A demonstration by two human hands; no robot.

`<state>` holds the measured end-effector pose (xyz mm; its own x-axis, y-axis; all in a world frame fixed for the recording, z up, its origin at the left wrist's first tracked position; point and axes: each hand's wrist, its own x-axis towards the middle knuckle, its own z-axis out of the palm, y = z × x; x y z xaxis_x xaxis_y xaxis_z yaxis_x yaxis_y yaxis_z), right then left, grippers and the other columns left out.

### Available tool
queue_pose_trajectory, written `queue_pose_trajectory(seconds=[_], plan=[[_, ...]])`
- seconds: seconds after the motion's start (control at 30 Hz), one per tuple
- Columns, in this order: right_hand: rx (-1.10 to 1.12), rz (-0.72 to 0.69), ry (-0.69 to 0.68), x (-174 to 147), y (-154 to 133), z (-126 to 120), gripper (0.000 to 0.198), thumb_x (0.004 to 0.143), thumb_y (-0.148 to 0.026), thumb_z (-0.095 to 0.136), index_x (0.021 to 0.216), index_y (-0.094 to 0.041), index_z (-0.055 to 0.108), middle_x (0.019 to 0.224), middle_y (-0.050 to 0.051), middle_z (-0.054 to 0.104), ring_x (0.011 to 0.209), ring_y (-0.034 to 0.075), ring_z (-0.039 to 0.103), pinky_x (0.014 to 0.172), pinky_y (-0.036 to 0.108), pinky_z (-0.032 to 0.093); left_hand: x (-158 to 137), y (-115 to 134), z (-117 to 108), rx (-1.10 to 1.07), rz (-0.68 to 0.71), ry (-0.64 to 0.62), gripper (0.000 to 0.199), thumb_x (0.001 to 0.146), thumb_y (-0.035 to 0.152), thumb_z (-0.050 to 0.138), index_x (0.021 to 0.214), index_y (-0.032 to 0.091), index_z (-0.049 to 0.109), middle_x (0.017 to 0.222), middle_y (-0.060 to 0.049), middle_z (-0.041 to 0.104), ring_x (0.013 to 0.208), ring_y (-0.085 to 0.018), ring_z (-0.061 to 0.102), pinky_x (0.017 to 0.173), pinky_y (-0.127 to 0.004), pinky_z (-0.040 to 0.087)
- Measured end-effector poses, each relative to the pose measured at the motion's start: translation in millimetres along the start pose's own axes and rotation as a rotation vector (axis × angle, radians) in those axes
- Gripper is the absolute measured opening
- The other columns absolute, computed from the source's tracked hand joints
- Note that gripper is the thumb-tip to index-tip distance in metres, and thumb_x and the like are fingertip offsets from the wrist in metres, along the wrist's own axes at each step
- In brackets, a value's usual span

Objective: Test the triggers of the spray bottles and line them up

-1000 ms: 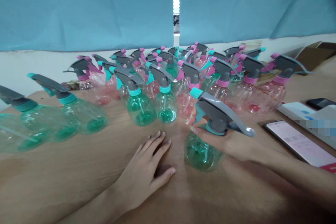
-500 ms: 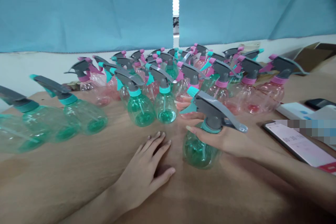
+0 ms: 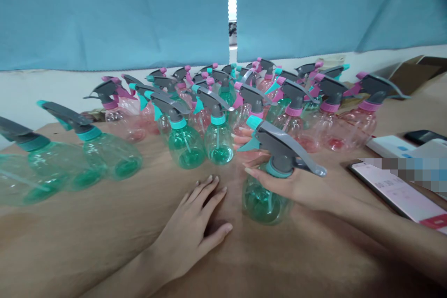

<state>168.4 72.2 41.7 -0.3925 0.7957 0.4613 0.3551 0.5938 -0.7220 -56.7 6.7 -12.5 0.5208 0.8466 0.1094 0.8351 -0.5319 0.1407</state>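
Note:
My right hand [image 3: 279, 184] is wrapped around the neck of a green spray bottle [image 3: 263, 202] with a grey trigger head and teal nozzle. That bottle stands upright on the brown table [image 3: 115, 242], and its far side is hidden. To its left, my left hand [image 3: 195, 219] lies flat on the table, fingers spread, holding nothing. Just beyond my hands stand two more green spray bottles, one [image 3: 186, 146] on the left and another [image 3: 219, 142] beside it.
Several pink and green spray bottles crowd the back, a pink one [image 3: 363, 111] among them. More green bottles [image 3: 111, 153] line the left. On the right lie a phone [image 3: 391, 186] with a lit screen and a white object [image 3: 393, 146]. An open cardboard box [image 3: 412, 77] sits behind. Blue cloth [image 3: 122, 14] hangs along the wall.
The view has shifted very slightly. Both hands and the held spray bottle keep practically the same places and the same grip.

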Motion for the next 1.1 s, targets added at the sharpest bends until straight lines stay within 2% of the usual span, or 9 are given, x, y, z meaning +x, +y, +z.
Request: queue_pose_trajectory(seconds=[0.17,0.23,0.3,0.4,0.57,0.67,0.77,0.93,1.1], plan=[[0.102,0.117,-0.034,5,-15,-7,0.012,0.07,-0.03,0.068,0.078,-0.026,0.061,0.084,0.0,0.069,0.076,0.018,0.067,0.062,0.029,0.057,1,0,2,-0.004,-0.005,0.015,0.055,0.093,0.044,0.051,0.14,0.018,0.039,0.148,-0.013,0.036,0.134,-0.03,0.033,0.104,-0.05,0.034],[0.118,0.189,-0.028,7,-22,-10,0.022,0.063,-0.028,0.075,0.079,-0.026,0.06,0.077,-0.001,0.065,0.067,0.016,0.063,0.055,0.027,0.053,0,-1,3,-0.003,-0.011,0.028,0.054,0.094,0.044,0.05,0.14,0.018,0.039,0.148,-0.012,0.036,0.134,-0.03,0.033,0.104,-0.05,0.035],[0.099,0.217,0.001,7,-24,-11,0.028,0.058,-0.029,0.078,0.078,-0.025,0.059,0.062,-0.006,0.054,0.053,0.012,0.052,0.047,0.025,0.045,0,-2,4,-0.001,-0.015,0.041,0.053,0.093,0.043,0.05,0.139,0.019,0.04,0.147,-0.012,0.037,0.133,-0.03,0.034,0.103,-0.05,0.036],[0.009,0.189,0.035,3,-19,-11,0.029,0.062,-0.042,0.076,0.073,-0.023,0.058,0.052,-0.008,0.041,0.048,0.009,0.04,0.044,0.024,0.036,0,-3,4,0.005,-0.014,0.03,0.053,0.094,0.045,0.049,0.139,0.019,0.041,0.146,-0.012,0.038,0.132,-0.031,0.035,0.102,-0.05,0.036],[-0.138,0.166,0.021,-5,-17,-16,0.039,0.068,-0.056,0.069,0.083,-0.021,0.06,0.067,-0.004,0.059,0.063,0.013,0.055,0.055,0.025,0.044,1,-3,5,0.01,-0.026,0.025,0.052,0.094,0.047,0.047,0.137,0.019,0.043,0.146,-0.012,0.039,0.132,-0.031,0.036,0.102,-0.051,0.036],[-0.166,0.155,-0.04,-10,-19,-24,0.039,0.07,-0.053,0.069,0.092,-0.022,0.06,0.079,-0.002,0.064,0.074,0.016,0.06,0.063,0.027,0.048,1,-3,5,0.006,-0.03,0.037,0.052,0.094,0.049,0.047,0.137,0.02,0.045,0.147,-0.011,0.038,0.132,-0.032,0.036,0.102,-0.051,0.035],[-0.176,0.042,-0.122,-20,-16,-32,0.043,0.073,-0.047,0.07,0.108,-0.026,0.056,0.1,-0.001,0.066,0.09,0.019,0.062,0.074,0.031,0.049,1,-3,5,0.001,-0.022,0.036,0.052,0.094,0.049,0.046,0.136,0.019,0.045,0.147,-0.011,0.038,0.133,-0.031,0.036,0.104,-0.05,0.034],[-0.375,0.034,-0.139,-39,-10,-36,0.039,0.075,-0.054,0.065,0.099,-0.025,0.055,0.094,0.002,0.067,0.085,0.023,0.063,0.071,0.035,0.049,3,-1,3,0.006,-0.013,0.04,0.053,0.095,0.049,0.045,0.137,0.017,0.044,0.147,-0.013,0.039,0.133,-0.03,0.035,0.105,-0.049,0.032],[-0.332,0.033,-0.156,-36,-22,-22,0.039,0.076,-0.05,0.064,0.104,-0.026,0.054,0.102,0.003,0.068,0.091,0.023,0.065,0.073,0.036,0.051,-6,4,1,0.041,-0.002,0.007,0.053,0.095,0.045,0.047,0.136,0.011,0.045,0.145,-0.016,0.04,0.133,-0.03,0.035,0.105,-0.048,0.033]])
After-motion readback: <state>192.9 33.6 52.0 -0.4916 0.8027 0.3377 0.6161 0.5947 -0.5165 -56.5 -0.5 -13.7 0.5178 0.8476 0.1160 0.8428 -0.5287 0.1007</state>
